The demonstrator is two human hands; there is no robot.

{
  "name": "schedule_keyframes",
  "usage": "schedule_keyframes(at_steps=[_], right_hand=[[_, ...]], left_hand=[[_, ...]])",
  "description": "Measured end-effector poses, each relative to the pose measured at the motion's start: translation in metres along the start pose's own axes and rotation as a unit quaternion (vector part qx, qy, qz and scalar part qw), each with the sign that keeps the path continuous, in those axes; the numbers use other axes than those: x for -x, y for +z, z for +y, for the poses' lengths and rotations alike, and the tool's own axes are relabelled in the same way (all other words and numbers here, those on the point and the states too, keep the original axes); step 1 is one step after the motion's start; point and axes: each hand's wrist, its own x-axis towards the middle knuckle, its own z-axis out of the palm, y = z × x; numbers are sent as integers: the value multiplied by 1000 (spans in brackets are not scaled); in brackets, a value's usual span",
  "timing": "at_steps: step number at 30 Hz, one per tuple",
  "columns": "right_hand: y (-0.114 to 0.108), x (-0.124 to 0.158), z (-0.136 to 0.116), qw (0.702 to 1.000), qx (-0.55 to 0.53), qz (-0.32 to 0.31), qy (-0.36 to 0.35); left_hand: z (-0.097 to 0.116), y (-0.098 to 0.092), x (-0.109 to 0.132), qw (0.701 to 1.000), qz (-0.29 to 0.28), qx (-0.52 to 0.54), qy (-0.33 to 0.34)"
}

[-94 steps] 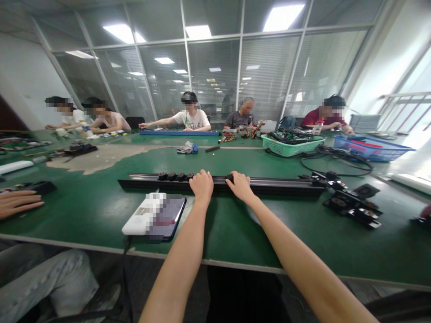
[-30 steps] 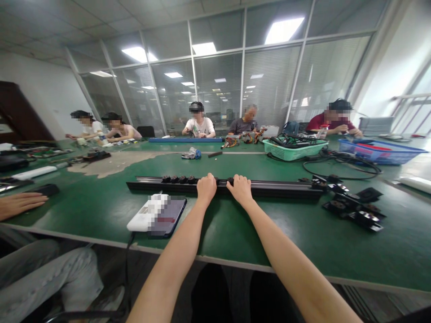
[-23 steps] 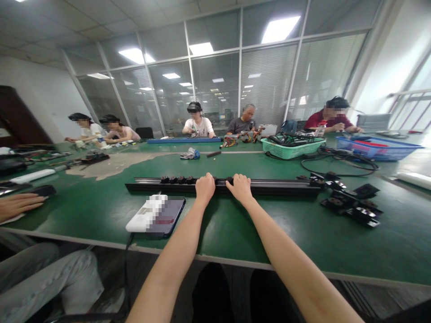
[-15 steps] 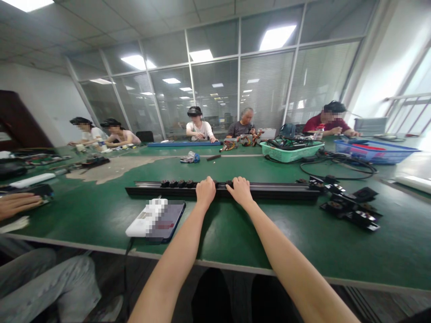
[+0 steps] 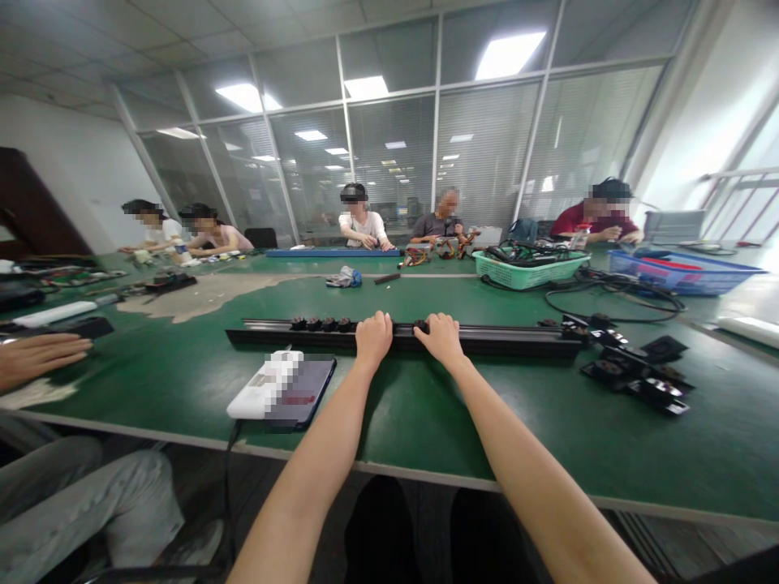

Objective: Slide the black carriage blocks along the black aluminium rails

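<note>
A long black rail [image 5: 499, 337] lies across the green table [image 5: 426, 414] in front of me. Several small black round parts [image 5: 320, 324] sit in a row on its left half. My left hand [image 5: 373, 337] rests on the rail near its middle, fingers curled over it. My right hand [image 5: 441, 336] is just to the right, fingers closed around a small black round part [image 5: 419, 325] on the rail. What lies under my left fingers is hidden.
A white power bank and a phone [image 5: 281, 391] lie near the table's front edge. Loose black parts [image 5: 633, 365] are at the rail's right end. A green basket [image 5: 528, 268], a blue tray [image 5: 682, 272] and cables stand behind. A neighbour's hand [image 5: 36, 357] rests at left; several people sit opposite.
My right hand has shifted slightly to the right along the rail with the round part. My left hand stays in place. The neighbour's hand at left has moved a little.
</note>
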Motion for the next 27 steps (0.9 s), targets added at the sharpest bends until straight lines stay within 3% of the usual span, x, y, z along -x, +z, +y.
schedule_keyframes(at_steps=[16, 27], right_hand=[[-6, 1, 2, 1000, 3, 5, 10], [-9, 3, 0, 999, 11, -4, 53]], left_hand=[[1, -4, 2, 1000, -11, 17, 1], [1, -2, 4, 999, -19, 41, 14]])
